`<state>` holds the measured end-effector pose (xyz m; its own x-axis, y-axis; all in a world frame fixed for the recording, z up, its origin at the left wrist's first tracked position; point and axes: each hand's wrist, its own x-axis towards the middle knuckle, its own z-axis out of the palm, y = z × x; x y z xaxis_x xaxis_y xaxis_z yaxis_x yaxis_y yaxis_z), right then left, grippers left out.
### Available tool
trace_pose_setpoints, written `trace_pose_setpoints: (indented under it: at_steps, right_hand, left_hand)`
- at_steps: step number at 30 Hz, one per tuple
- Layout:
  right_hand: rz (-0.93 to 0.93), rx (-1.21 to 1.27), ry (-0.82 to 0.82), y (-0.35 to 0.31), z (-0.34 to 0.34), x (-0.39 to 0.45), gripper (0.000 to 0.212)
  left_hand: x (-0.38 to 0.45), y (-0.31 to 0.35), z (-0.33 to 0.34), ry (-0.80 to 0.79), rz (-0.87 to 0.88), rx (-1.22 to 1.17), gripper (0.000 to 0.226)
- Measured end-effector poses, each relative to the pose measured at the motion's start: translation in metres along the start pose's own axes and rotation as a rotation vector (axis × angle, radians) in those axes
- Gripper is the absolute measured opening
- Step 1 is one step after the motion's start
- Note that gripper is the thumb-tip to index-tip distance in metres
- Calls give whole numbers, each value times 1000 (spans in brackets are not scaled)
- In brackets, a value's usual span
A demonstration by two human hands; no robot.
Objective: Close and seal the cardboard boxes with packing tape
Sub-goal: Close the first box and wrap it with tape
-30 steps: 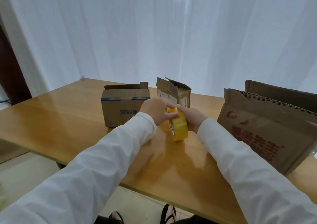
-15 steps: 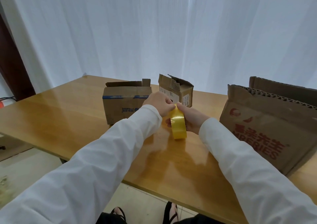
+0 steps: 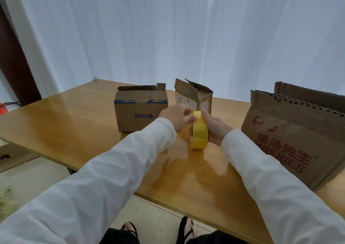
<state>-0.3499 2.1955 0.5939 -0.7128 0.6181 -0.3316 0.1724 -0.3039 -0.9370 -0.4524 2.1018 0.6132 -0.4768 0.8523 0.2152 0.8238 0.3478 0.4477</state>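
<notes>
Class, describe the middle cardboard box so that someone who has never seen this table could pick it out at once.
On the wooden table before the white curtain stand three boxes. The middle box is just behind the hands holding the yellow tape roll. It is the narrowest, with a torn, ragged flap and white labels.

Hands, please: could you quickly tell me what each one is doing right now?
Left hand: fingertips pinch at the top of the yellow tape roll.
Right hand: grips the tape roll.
</notes>
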Motion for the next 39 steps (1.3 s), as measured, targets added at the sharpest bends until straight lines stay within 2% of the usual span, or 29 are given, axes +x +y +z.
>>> trace_pose_setpoints:
  at_steps: [5, 11, 17, 21, 28, 30, 32, 34, 36, 39]
  right_hand:
    - [17, -19, -8, -5, 1, -3, 50]
    - [44, -59, -14, -7, 3, -6, 51]
    - [49, -80, -42, -9, 6, -8, 36]
    - [44, -89, -33, -9, 7, -9, 34]
    - [38, -82, -20, -7, 11, -5, 37]
    - [36, -88, -11, -6, 9, -4, 44]
    - [29, -91, -14, -5, 8, -3, 54]
    - [24, -112, -11, -4, 7, -3, 59]
    - [28, -132, -2, -3, 7, -2, 60]
    - [28, -153, 9, -4, 9, -3, 59]
  left_hand:
    - [0, 6, -4, 130, 146, 255, 32]
    - [0, 10, -7, 163, 194, 418, 29]
    - [5, 8, -12, 171, 67, 246, 20]
    - [7, 6, -7, 223, 35, 173, 17]
    - [9, 4, 6, 288, 40, 261, 26]
    - [8, 3, 5, 227, 24, 203, 22]
    - [6, 0, 2, 86, 12, 13, 14]
    - [2, 0, 0, -28, 18, -114, 23]
    - [0, 0, -1, -22, 27, -9, 44]
    - [-1, 4, -4, 70, 21, 131, 46]
